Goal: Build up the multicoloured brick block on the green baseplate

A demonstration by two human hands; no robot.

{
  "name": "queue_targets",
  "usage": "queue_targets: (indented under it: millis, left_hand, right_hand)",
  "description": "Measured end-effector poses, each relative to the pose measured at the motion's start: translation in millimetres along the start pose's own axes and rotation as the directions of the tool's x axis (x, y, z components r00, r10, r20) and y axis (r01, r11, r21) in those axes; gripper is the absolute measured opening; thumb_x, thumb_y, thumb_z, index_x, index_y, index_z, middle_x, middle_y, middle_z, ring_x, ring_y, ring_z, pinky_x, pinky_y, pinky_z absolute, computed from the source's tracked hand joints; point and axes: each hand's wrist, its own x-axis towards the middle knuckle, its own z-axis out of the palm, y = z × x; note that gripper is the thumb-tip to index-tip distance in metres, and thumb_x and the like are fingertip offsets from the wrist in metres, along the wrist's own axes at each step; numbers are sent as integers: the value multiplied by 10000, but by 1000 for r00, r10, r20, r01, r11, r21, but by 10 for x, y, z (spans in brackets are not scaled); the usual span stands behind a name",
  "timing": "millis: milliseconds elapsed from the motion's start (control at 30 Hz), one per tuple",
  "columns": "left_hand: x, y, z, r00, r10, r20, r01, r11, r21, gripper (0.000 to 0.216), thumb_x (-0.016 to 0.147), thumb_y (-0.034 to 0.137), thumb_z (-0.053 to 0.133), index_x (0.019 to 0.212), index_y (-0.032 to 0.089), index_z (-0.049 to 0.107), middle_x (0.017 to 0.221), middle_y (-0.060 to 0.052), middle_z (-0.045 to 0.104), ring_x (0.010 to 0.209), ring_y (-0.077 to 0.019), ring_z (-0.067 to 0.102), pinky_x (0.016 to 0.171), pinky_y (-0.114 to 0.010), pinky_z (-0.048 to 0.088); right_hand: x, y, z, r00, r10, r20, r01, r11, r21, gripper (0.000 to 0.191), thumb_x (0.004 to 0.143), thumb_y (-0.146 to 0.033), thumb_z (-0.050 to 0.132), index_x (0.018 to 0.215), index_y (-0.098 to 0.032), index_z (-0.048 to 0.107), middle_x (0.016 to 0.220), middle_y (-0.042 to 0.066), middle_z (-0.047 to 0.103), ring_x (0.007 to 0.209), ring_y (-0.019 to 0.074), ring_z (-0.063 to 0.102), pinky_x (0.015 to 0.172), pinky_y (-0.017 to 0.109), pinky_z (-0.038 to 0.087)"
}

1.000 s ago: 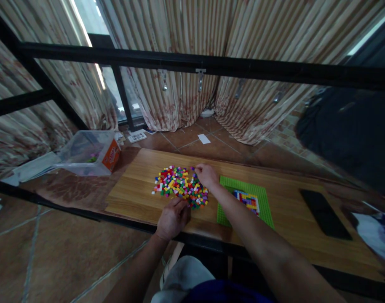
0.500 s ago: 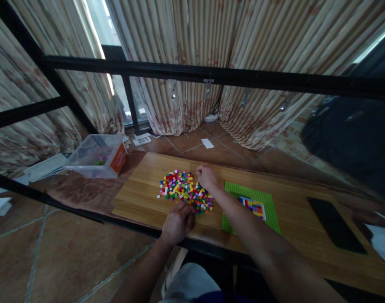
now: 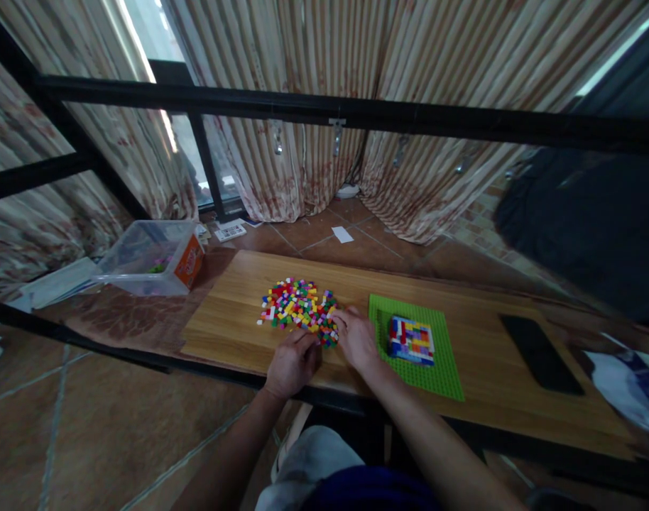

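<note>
A loose pile of small coloured toy bricks [image 3: 297,304] lies on the wooden board. My left hand [image 3: 292,363] rests at the pile's near edge, its fingers curled together; whatever they hold, if anything, is too small to make out. At the right edge of the pile, my right hand [image 3: 356,338] has thumb and fingers drawn into a pinch over the bricks, and its fingertips' content cannot be made out. Right of that hand lies a green studded baseplate [image 3: 442,369]. On it sits a low block of multicoloured bricks [image 3: 411,341], fully in sight.
A black phone-like slab [image 3: 540,355] lies on the board [image 3: 478,355] at the right. To the left stands a clear plastic box [image 3: 143,259] with an orange label. A black metal bar [image 3: 303,106] crosses beyond the board, in front of striped curtains [image 3: 436,57].
My right hand has come back from the pile's far side to its right edge, uncovering the brick block on the baseplate. My left hand stays by the near edge. The view has shifted slightly.
</note>
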Motion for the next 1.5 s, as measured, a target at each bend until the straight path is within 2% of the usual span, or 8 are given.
queue_targets:
  millis: [267, 433, 567, 767, 933, 1033, 1367, 1500]
  left_hand:
    - [2, 15, -9, 1000, -7, -7, 7, 1000, 10, 132, 885, 146, 515, 898, 212, 629, 892, -51, 638, 851, -169, 618, 775, -291, 519]
    - [11, 18, -9, 1000, -6, -17, 6, 1000, 19, 130, 903, 168, 505, 882, 211, 626, 889, -50, 643, 838, -171, 606, 768, -298, 513]
    - [15, -19, 6, 1000, 8, -21, -8, 1000, 26, 122, 900, 171, 511, 896, 215, 625, 904, -48, 652, 850, -175, 611, 782, -308, 517]
    - [29, -27, 7, 998, 34, -45, -31, 998, 55, 126, 893, 169, 519, 923, 214, 632, 928, -49, 669, 883, -178, 632, 812, -312, 531]
    - [51, 7, -11, 998, 17, -52, -13, 997, 76, 128, 895, 189, 521, 909, 212, 646, 941, -51, 678, 877, -172, 644, 825, -304, 536]
    - [59, 11, -27, 998, 37, -43, -33, 995, 94, 140, 897, 189, 514, 918, 208, 651, 936, -54, 680, 873, -171, 646, 821, -302, 536]
    - [95, 0, -37, 997, 70, -37, -64, 988, 143, 156, 898, 223, 509, 912, 195, 662, 925, -65, 694, 865, -175, 648, 808, -305, 535]
    - [91, -12, -26, 997, 66, -44, -58, 985, 164, 170, 900, 245, 507, 900, 190, 668, 918, -67, 699, 858, -180, 652, 813, -312, 535]
  right_hand:
    - [-58, -32, 29, 998, -46, 48, 50, 995, -87, 242, 955, -220, 458, 875, -226, 686, 864, 39, 633, 818, 161, 581, 709, 237, 397]
    - [-69, -54, -30, 999, 40, 26, -38, 996, -77, 163, 924, -177, 512, 989, -204, 660, 965, 56, 675, 901, 173, 611, 783, 252, 418]
    - [-75, -44, -72, 998, 56, 30, -55, 998, -38, 148, 917, -169, 528, 885, -189, 671, 917, 55, 677, 876, 163, 623, 787, 246, 423]
    - [-115, -2, -89, 994, 37, -98, -16, 978, 206, 167, 882, -145, 564, 832, -201, 713, 866, 40, 684, 832, 160, 630, 783, 255, 451]
    - [-279, 30, -163, 966, 211, -151, -92, 821, 563, 121, 822, -186, 632, 855, -221, 743, 874, 30, 715, 799, 159, 658, 765, 272, 508]
    - [-440, 68, -286, 957, 241, -159, -88, 767, 636, 170, 841, -201, 592, 909, -230, 746, 933, 42, 714, 858, 165, 660, 794, 299, 521]
    - [-716, 691, -886, 884, 326, -335, -171, 892, 418, 182, 847, -249, 565, 916, -208, 729, 952, 63, 715, 873, 190, 660, 808, 343, 522]
    - [-682, 884, -956, 903, 302, -305, -206, 928, 311, 211, 827, -221, 574, 973, -182, 723, 965, 79, 719, 855, 195, 660, 800, 353, 527]
